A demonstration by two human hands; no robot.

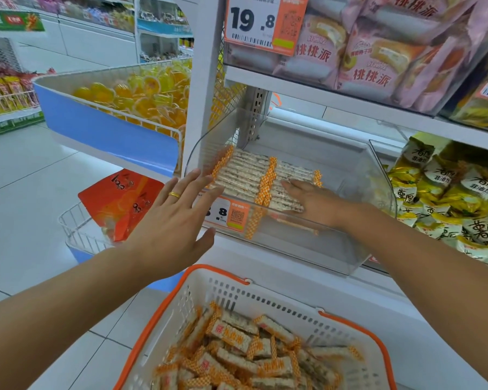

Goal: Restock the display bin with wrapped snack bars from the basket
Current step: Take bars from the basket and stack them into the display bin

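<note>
The bars in the clear bin lie flat in two neat columns, long axes running left to right. The right hand rests on them inside the bin, fingers straight and together. The left hand hovers at the bin's left wall, fingers spread, holding nothing. More bars lie jumbled in the basket below. A price tag sits on the bin's front.
</note>
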